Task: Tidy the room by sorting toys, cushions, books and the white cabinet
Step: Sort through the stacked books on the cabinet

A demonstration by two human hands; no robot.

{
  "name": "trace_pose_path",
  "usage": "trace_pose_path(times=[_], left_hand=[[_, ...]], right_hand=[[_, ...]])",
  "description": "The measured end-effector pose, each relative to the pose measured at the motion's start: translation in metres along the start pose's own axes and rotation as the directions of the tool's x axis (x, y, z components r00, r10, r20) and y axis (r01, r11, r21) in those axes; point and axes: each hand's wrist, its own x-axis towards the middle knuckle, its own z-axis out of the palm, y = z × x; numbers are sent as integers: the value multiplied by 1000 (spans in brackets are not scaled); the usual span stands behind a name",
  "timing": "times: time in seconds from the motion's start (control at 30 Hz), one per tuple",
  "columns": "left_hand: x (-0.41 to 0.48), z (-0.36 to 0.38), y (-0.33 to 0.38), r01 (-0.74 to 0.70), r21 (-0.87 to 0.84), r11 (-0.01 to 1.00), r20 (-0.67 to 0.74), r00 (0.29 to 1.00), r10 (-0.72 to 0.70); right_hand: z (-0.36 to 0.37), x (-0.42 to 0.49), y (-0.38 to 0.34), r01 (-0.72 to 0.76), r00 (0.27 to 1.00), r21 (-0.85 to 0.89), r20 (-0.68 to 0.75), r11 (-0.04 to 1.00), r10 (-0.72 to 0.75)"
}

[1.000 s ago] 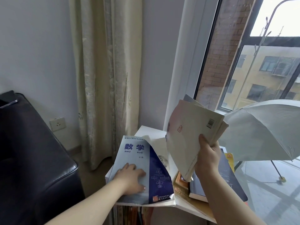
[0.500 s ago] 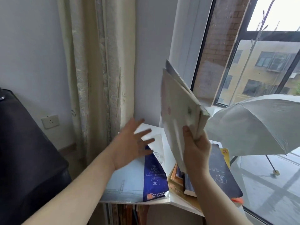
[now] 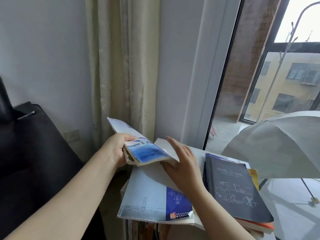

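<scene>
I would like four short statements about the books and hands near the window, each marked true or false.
1. The left hand grips a bundle of books. True.
2. The right hand is closed into a fist. False: its fingers are spread open against the bundle.
3. The dark book lies on top of a stack. True.
4. The umbrella is folded shut. False: it stands open by the window.

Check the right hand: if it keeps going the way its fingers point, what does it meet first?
The right hand points up and left, fingers already on the book bundle held by the left hand. Further on, probably the curtain; depth unclear.
</scene>
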Motion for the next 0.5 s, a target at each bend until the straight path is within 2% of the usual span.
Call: trace_pose_path(times=[0.03,0.07,0.1,0.17,0.23,0.33,0.4,0.43,0.47,0.5], left_hand=[[2,-7,0,-16,-23,1000,-16,1000,16],[3,-14,1,-35,-39,999,-19,999,34],[4,-23,4,-59,-50,997,-13,998,58],[5,-32,8,-113,-73,991,4,994,113],[10,-38,13,-161,-92,983,7,987,162],[15,-40,14,-219,-98,971,23,975,222],[21,-45,11,-227,-80,971,29,973,230],[27,-47,10,-227,-72,971,35,973,230],[30,-50,7,-219,-79,973,44,974,223],[34,-54,3,-202,-95,975,58,976,208]], right_hand=[[-1,-6,7,-211,978,55,9,976,211],[-4,-12,12,-405,914,124,39,906,404],[-4,-18,17,-535,844,180,79,825,530],[-3,-29,25,-698,715,245,183,673,675],[10,-34,33,-794,602,143,323,591,730],[32,-33,46,-725,503,-193,508,661,699],[38,-23,56,-676,449,-313,543,667,710],[42,-17,64,-680,431,-331,543,655,721],[41,-12,71,-750,393,-278,543,600,742],[42,-7,75,-861,318,-172,551,478,771]])
